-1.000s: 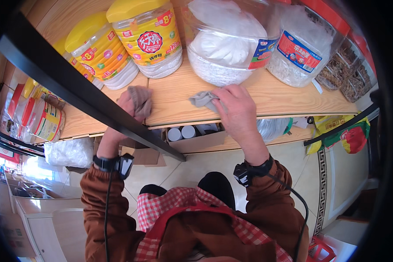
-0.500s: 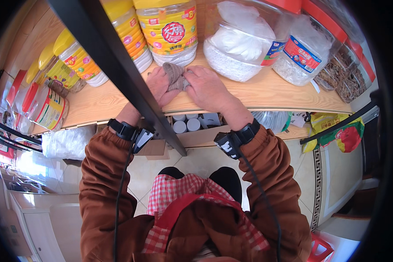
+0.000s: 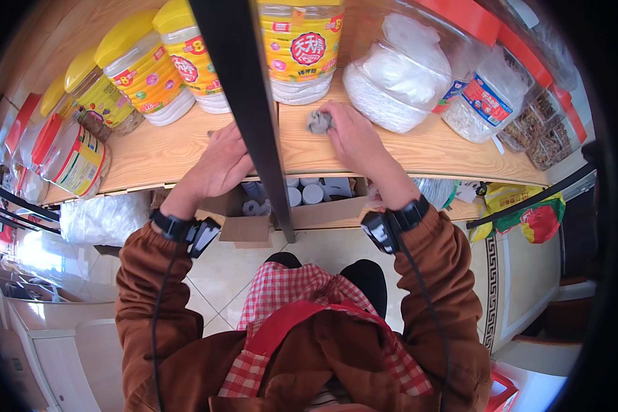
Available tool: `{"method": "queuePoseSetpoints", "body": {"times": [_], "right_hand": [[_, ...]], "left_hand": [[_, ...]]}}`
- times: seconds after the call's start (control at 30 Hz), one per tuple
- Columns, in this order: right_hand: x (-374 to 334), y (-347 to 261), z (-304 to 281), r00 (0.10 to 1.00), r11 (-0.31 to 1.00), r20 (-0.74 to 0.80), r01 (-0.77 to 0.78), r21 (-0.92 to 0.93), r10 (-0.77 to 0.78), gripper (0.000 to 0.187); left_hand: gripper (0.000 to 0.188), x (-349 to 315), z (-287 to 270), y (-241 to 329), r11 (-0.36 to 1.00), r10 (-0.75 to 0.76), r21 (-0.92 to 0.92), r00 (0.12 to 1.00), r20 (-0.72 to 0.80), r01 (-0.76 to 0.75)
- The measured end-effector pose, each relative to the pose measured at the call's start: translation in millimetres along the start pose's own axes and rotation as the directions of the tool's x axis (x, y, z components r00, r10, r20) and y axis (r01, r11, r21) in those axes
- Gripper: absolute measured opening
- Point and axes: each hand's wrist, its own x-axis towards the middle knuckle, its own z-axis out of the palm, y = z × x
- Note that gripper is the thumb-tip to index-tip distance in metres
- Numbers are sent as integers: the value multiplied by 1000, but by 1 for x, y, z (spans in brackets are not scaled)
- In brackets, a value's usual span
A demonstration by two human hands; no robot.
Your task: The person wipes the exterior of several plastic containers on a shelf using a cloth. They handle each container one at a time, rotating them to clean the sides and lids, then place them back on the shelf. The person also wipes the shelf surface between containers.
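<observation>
My right hand (image 3: 353, 137) is closed on a crumpled grey cloth (image 3: 318, 122), pressed against the wooden shelf (image 3: 309, 154) in front of a jar with a yellow label (image 3: 302, 58). To the left of the black post, my left hand (image 3: 220, 165) rests low on the same shelf with its fingers bent down. The post covers part of its fingertips. A small brownish edge (image 3: 211, 133) peeks out beside that hand; what it belongs to is hidden.
A black upright post (image 3: 244, 89) stands between my hands. Yellow-lidded jars (image 3: 144, 69) line the back left, red-lidded clear tubs (image 3: 398, 86) the right. Underneath, an open cardboard box (image 3: 247, 226) holds white-lidded containers (image 3: 312, 193). A green and yellow bag (image 3: 522, 209) lies at right.
My hands, together on the crumpled cloth before, have moved apart. The right went right with grey cloth; the left went left and nearer. The view has shifted, so the post now stands between them.
</observation>
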Motion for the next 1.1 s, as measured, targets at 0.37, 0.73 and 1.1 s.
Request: {"method": "queuePoseSetpoints", "body": {"times": [0.37, 0.73, 1.1], "right_hand": [[2, -49, 14, 990, 992, -63, 124, -29, -126, 15], [-2, -38, -1, 998, 958, -20, 46, -283, -54, 31], [2, -68, 23, 976, 988, 203, -98, 118, 73, 54]], "left_hand": [[35, 3, 18, 17, 1000, 21, -8, 952, -305, -24], [29, -35, -23, 2, 974, -51, 202, 964, -262, 106], [20, -29, 3, 7, 995, 49, 96, 944, -327, -18]]}}
